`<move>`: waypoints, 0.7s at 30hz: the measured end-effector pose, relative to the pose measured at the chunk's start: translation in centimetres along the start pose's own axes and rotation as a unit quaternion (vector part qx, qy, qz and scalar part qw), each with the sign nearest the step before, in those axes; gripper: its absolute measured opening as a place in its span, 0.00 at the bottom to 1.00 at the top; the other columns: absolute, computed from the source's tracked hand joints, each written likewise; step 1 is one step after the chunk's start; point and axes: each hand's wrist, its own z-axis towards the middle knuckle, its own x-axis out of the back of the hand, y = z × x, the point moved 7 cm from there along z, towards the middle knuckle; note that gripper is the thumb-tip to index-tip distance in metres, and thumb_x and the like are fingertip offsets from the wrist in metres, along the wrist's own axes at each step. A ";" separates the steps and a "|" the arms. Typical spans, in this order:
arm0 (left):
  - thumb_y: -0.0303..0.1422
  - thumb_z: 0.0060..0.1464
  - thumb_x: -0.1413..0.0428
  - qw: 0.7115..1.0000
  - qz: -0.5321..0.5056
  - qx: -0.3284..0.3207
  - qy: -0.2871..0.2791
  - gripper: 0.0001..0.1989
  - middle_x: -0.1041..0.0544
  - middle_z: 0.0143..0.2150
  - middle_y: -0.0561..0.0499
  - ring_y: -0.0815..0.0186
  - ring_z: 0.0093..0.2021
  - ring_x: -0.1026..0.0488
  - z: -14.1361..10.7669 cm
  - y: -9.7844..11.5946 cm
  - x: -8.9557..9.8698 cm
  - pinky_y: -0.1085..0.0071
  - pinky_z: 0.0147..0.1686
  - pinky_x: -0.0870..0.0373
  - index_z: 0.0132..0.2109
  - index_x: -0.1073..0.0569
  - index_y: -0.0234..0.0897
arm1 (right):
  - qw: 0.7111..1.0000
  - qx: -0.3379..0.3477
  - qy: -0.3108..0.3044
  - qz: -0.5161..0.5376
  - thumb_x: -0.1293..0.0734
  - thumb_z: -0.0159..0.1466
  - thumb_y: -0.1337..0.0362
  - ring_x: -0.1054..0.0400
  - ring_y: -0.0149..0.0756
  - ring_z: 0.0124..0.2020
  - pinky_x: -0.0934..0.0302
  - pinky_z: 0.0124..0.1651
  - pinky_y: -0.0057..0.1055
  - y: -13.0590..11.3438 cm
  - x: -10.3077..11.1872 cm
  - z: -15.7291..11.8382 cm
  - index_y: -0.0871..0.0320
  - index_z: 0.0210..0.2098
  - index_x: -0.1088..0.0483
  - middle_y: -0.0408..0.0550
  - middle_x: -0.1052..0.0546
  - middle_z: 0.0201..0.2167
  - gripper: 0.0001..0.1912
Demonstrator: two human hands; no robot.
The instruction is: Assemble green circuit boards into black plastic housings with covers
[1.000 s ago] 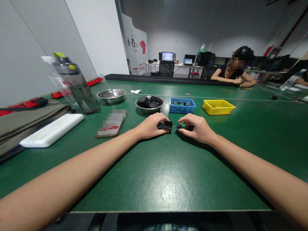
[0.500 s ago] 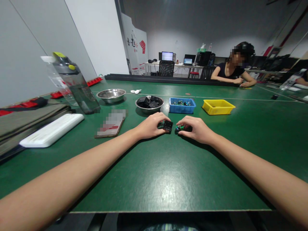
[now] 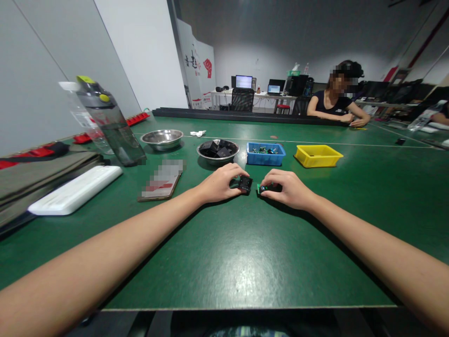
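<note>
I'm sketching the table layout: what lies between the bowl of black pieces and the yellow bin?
In the head view, the blue bin, holding small parts, stands between them.

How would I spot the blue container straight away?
On the green table, look beyond the right hand. Between the bowl of black pieces and the yellow tray sits the blue container, set apart by its colour and small shiny parts.
</note>
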 end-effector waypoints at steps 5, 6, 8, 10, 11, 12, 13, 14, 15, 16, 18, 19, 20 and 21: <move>0.33 0.56 0.39 1.000 0.002 -0.009 0.015 0.15 0.22 0.47 0.45 0.60 0.49 0.26 0.0 0.4 0.3 0.63 0.49 0.28 0.50 0.26 0.37 | 0.998 0.021 0.060 0.003 0.31 0.64 0.64 0.27 0.36 0.35 0.32 0.38 0.32 -0.6 0.9 -0.1 0.57 0.37 0.25 0.49 0.21 0.35 0.04; 0.33 0.56 0.39 1.000 0.002 -0.008 0.019 0.14 0.22 0.47 0.45 0.60 0.49 0.26 0.1 0.4 0.4 0.63 0.49 0.28 0.50 0.26 0.37 | 0.998 0.022 0.067 0.001 0.31 0.64 0.64 0.27 0.36 0.34 0.32 0.38 0.32 -0.7 1.1 -0.1 0.57 0.37 0.25 0.49 0.21 0.35 0.04; 0.33 0.57 0.39 1.000 0.003 -0.007 0.026 0.14 0.22 0.47 0.45 0.60 0.49 0.26 0.1 0.5 0.5 0.63 0.49 0.28 0.49 0.27 0.37 | 0.997 0.018 0.074 -0.001 0.31 0.63 0.64 0.27 0.36 0.33 0.32 0.37 0.32 -0.8 1.2 -0.1 0.57 0.37 0.26 0.48 0.20 0.35 0.03; 0.34 0.57 0.39 1.000 0.004 -0.005 0.030 0.14 0.22 0.47 0.46 0.60 0.48 0.26 0.1 0.4 0.6 0.63 0.48 0.28 0.49 0.27 0.38 | 0.997 0.010 0.079 -0.003 0.31 0.63 0.64 0.28 0.35 0.32 0.32 0.36 0.31 -0.8 1.3 -0.1 0.57 0.37 0.26 0.48 0.20 0.34 0.03; 0.34 0.57 0.38 0.999 0.005 -0.005 0.032 0.14 0.22 0.47 0.46 0.60 0.48 0.26 0.1 0.4 0.6 0.63 0.48 0.28 0.49 0.27 0.38 | 0.997 0.004 0.083 -0.003 0.31 0.63 0.65 0.28 0.34 0.31 0.32 0.36 0.31 -0.7 1.3 -0.1 0.57 0.36 0.26 0.48 0.20 0.34 0.03; 0.34 0.57 0.38 0.999 0.006 -0.005 0.034 0.14 0.22 0.47 0.45 0.60 0.48 0.26 0.1 0.4 0.7 0.62 0.48 0.28 0.49 0.27 0.38 | 0.996 -0.004 0.086 -0.002 0.31 0.62 0.65 0.28 0.34 0.31 0.32 0.35 0.30 -0.6 1.3 -0.1 0.57 0.36 0.26 0.47 0.19 0.34 0.03; 0.34 0.57 0.38 0.999 0.007 -0.007 0.036 0.14 0.22 0.47 0.45 0.60 0.48 0.26 0.1 0.4 0.7 0.62 0.48 0.28 0.49 0.27 0.37 | 0.996 -0.012 0.088 -0.001 0.31 0.62 0.65 0.28 0.34 0.30 0.32 0.35 0.30 -0.5 1.3 -0.1 0.57 0.36 0.26 0.47 0.19 0.34 0.03; 0.34 0.57 0.38 0.999 0.009 -0.010 0.039 0.14 0.22 0.47 0.45 0.60 0.48 0.26 0.1 0.5 0.8 0.62 0.48 0.28 0.49 0.27 0.37 | 0.996 -0.020 0.090 0.001 0.31 0.62 0.65 0.28 0.33 0.29 0.32 0.35 0.30 -0.3 1.3 -0.2 0.57 0.36 0.25 0.47 0.19 0.34 0.03; 0.34 0.57 0.39 0.999 0.010 -0.013 0.042 0.14 0.23 0.47 0.45 0.60 0.48 0.26 0.1 0.5 0.8 0.62 0.48 0.27 0.49 0.27 0.37 | 0.996 -0.028 0.090 0.005 0.31 0.62 0.65 0.27 0.33 0.29 0.32 0.35 0.30 -0.1 1.3 -0.2 0.57 0.36 0.25 0.47 0.19 0.34 0.04; 0.34 0.57 0.39 0.999 0.012 -0.016 0.045 0.14 0.23 0.46 0.45 0.60 0.47 0.26 0.0 0.6 0.9 0.62 0.48 0.27 0.49 0.27 0.36 | 0.995 -0.035 0.090 0.011 0.31 0.62 0.65 0.27 0.33 0.29 0.32 0.34 0.30 0.0 1.3 -0.2 0.57 0.37 0.25 0.48 0.18 0.35 0.04; 0.33 0.57 0.39 0.998 0.016 -0.018 0.050 0.14 0.23 0.46 0.45 0.60 0.47 0.26 0.0 0.7 1.0 0.63 0.47 0.28 0.49 0.27 0.36 | 0.995 -0.046 0.090 0.024 0.31 0.62 0.64 0.26 0.33 0.28 0.32 0.34 0.30 0.3 1.2 -0.3 0.58 0.37 0.25 0.48 0.18 0.36 0.05; 0.33 0.57 0.39 0.998 0.017 -0.018 0.051 0.13 0.23 0.46 0.45 0.60 0.47 0.26 0.0 0.7 1.0 0.63 0.47 0.28 0.49 0.27 0.35 | 0.994 -0.050 0.090 0.029 0.31 0.62 0.64 0.26 0.33 0.28 0.32 0.34 0.30 0.4 1.2 -0.3 0.58 0.38 0.25 0.49 0.17 0.36 0.06; 0.33 0.57 0.39 0.998 0.018 -0.017 0.052 0.13 0.23 0.46 0.45 0.60 0.47 0.26 0.0 0.8 1.0 0.63 0.47 0.28 0.49 0.27 0.35 | 0.994 -0.053 0.090 0.033 0.31 0.62 0.64 0.26 0.33 0.28 0.32 0.34 0.30 0.4 1.1 -0.3 0.58 0.38 0.25 0.49 0.17 0.37 0.06; 0.33 0.57 0.39 0.998 0.020 -0.016 0.053 0.13 0.23 0.46 0.45 0.60 0.47 0.26 0.0 0.8 1.1 0.63 0.47 0.28 0.48 0.27 0.35 | 0.994 -0.056 0.089 0.035 0.32 0.62 0.63 0.26 0.33 0.27 0.32 0.33 0.30 0.5 1.1 -0.3 0.58 0.39 0.25 0.49 0.17 0.37 0.07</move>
